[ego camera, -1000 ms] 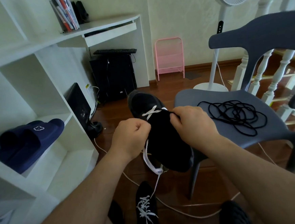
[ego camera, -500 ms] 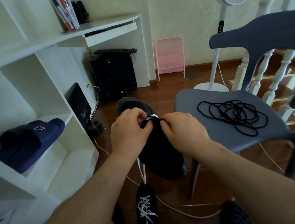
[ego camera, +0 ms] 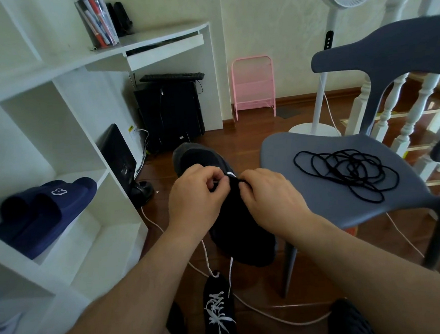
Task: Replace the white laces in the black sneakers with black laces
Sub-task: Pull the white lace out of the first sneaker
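Head view: both hands had closed in over the held sneaker (ego camera: pixel 241 233) since a second before.
Left hand (ego camera: pixel 194 195): curled, fingertips pinching the white lace (ego camera: pixel 230 174) at the top of the sneaker; a second earlier it sat lower and farther left, fisted on the lace's hanging part.
Right hand (ego camera: pixel 270 198): fingers curled onto the sneaker's upper by the same lace; whether it pinched lace or fabric could not be told.
Sneaker: held in the air between the hands, toe pointing away; it had swung left, its toe nearer the shelf (ego camera: pixel 70 247).
Lace: the crossed strands seen earlier were now mostly hidden; two loose ends (ego camera: pixel 206 255) hung below the left wrist.
Second sneaker (ego camera: pixel 219 314): on the floor (ego camera: pixel 247 127) by the person's legs, white lace tied, unchanged.
Black laces (ego camera: pixel 345 174): tangled on the chair (ego camera: pixel 300 194) seat, unmoved.
Slippers (ego camera: pixel 43 212): on the shelf, as before.
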Tool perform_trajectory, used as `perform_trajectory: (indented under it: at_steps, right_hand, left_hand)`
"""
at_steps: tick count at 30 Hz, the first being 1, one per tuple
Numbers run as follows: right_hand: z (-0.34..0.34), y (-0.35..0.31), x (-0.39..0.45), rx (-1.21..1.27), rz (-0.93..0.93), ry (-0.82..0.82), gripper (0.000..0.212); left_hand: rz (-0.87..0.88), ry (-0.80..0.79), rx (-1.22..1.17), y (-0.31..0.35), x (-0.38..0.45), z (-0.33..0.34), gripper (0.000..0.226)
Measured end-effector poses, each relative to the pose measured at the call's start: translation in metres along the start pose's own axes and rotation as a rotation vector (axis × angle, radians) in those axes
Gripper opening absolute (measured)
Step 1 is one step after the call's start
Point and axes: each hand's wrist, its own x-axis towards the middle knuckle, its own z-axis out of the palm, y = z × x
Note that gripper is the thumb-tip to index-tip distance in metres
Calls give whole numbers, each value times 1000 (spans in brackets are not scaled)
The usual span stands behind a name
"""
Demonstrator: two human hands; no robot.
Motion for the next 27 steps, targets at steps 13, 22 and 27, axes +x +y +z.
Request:
perform_trajectory:
  at_steps: [13,22,27]
  right_hand:
    - [-11,6,6,-158,-87,139,31]
    - [-2,0,3,-183,-68,102,29]
    - [-12,20,12,-82,70,75,34]
  left_hand:
    - [-94,-216,-290,-6,-3,-6,47]
    - [-237,-131,-364,-1,2,1,21]
    - [-205,-504,-913,0,6,-17,20]
